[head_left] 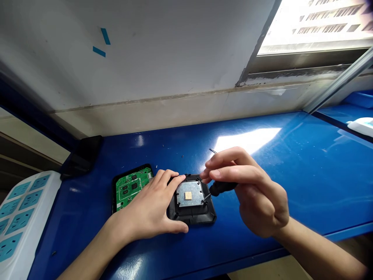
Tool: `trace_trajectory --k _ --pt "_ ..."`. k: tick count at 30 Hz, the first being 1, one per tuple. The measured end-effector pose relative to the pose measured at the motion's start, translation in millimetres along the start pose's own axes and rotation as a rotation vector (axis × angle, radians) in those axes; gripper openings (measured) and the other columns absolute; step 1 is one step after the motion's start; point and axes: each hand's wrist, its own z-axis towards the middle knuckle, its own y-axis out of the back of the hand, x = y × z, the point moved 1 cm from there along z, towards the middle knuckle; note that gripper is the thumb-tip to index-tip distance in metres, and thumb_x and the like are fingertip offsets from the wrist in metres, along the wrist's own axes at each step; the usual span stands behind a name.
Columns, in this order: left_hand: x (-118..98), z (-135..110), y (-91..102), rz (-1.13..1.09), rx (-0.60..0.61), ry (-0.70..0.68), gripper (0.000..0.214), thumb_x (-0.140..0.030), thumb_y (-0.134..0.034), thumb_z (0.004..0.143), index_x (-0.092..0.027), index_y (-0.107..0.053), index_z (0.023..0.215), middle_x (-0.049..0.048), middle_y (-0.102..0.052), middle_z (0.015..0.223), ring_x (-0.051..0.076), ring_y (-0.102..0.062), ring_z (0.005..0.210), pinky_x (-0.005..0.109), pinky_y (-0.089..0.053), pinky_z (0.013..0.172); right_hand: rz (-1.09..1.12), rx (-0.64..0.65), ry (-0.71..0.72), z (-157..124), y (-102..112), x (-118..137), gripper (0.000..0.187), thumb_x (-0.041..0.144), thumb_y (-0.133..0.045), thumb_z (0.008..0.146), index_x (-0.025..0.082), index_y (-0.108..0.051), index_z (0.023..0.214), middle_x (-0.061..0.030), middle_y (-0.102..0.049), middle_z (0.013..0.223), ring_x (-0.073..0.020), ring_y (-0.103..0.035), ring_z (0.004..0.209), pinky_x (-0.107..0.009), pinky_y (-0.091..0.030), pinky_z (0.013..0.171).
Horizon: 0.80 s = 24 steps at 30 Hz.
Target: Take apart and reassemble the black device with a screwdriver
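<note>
Count on the blue table (291, 175): one black square cover (201, 217) near the front edge, one screwdriver (221, 188), one green circuit board (131, 187) just left of the cover, one white power strip (20, 210) far left. Left hand (153, 208) flat, fingers spread, gripping the cover's left side between fingertips and thumb. Right hand (253, 190) curled, fingers closed on the screwdriver's black handle, tip at the right edge of the cover's metal plate (189, 194).

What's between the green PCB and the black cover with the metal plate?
Head view: the left hand fills that gap, gripping the black cover and hiding part of the green PCB. The right hand holds a screwdriver beyond.
</note>
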Motion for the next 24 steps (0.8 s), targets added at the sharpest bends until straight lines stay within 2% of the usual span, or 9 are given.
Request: trace_trajectory --k 2,5,9,12,15,18,21,24 --pt "0.3 -0.2 -0.2 0.000 0.004 0.001 0.098 -0.051 -0.089 0.067 -0.032 -0.041 0.151 0.0051 -0.048 0.140 0.033 -0.046 0.126 0.050 -0.048 0.108 0.041 0.005 -0.006 1.0 -0.5 0.7 0.041 0.019 -0.036 0.106 0.024 -0.063 0.136 -0.0111 -0.062 0.123 -0.0220 -0.068 0.101 -0.043 -0.063 0.082" --pt "0.5 -0.3 0.1 0.004 0.005 -0.002 0.098 -0.052 -0.089 0.068 -0.033 -0.040 0.151 0.0056 -0.048 0.140 0.033 -0.046 0.127 0.051 -0.048 0.107 -0.010 0.024 0.034 4.2 -1.2 1.3 0.043 0.012 -0.039 0.104 0.022 -0.059 0.141 -0.0115 -0.066 0.123 -0.0205 -0.070 0.101 -0.039 -0.063 0.080" --pt "-0.2 0.7 0.8 0.023 0.010 0.003 0.098 -0.053 -0.088 0.069 -0.030 -0.040 0.151 0.0068 -0.048 0.139 0.034 -0.047 0.126 0.052 -0.049 0.106 -0.109 0.032 0.112 9.4 -1.9 1.2 0.039 0.009 -0.057 0.098 0.021 -0.063 0.135 -0.0076 -0.068 0.103 -0.0174 -0.068 0.089 -0.034 -0.061 0.071" --pt "-0.9 1.1 1.2 0.026 0.009 -0.001 0.094 -0.053 -0.088 0.068 -0.029 -0.044 0.147 0.0071 -0.048 0.140 0.034 -0.046 0.127 0.052 -0.048 0.107 -0.154 -0.012 0.116 10.6 -1.8 -0.8 0.031 0.015 -0.070 0.093 0.023 -0.069 0.123 -0.0033 -0.063 0.090 -0.0151 -0.063 0.077 -0.029 -0.056 0.060" --pt "-1.3 0.7 1.2 0.020 0.006 0.001 0.090 -0.054 -0.089 0.066 -0.028 -0.048 0.142 0.0074 -0.048 0.141 0.035 -0.045 0.129 0.051 -0.048 0.109 -0.138 -0.042 0.110 8.0 -1.2 -3.4 0.026 0.029 -0.076 0.091 0.025 -0.071 0.115 -0.0010 -0.056 0.084 -0.0153 -0.057 0.073 -0.028 -0.050 0.054" --pt "-1.3 0.7 1.3 0.021 0.000 0.006 0.091 -0.053 -0.089 0.066 -0.028 -0.047 0.143 0.0074 -0.048 0.141 0.035 -0.045 0.129 0.051 -0.047 0.109 -0.081 -0.034 0.091 3.8 -0.4 -3.6 0.025 0.037 -0.063 0.099 0.025 -0.071 0.119 -0.0019 -0.052 0.085 -0.0165 -0.056 0.075 -0.031 -0.052 0.056" --pt "-0.7 1.4 1.3 0.023 0.014 0.011 0.096 -0.053 -0.089 0.067 -0.029 -0.044 0.148 0.0068 -0.047 0.141 0.033 -0.046 0.128 0.050 -0.048 0.109 -0.041 0.000 0.028 1.7 -0.2 -1.1 0.034 0.028 -0.044 0.106 0.025 -0.067 0.130 -0.0075 -0.058 0.104 -0.0195 -0.064 0.090 -0.039 -0.060 0.071" --pt "0.6 1.5 0.7 0.020 0.020 0.014 0.099 -0.053 -0.089 0.067 -0.031 -0.041 0.151 0.0062 -0.046 0.143 0.033 -0.045 0.129 0.050 -0.047 0.109 -0.025 0.034 -0.020 3.0 -0.8 1.4 0.044 0.016 -0.038 0.106 0.026 -0.057 0.144 -0.0106 -0.063 0.126 -0.0208 -0.069 0.102 -0.042 -0.063 0.082"
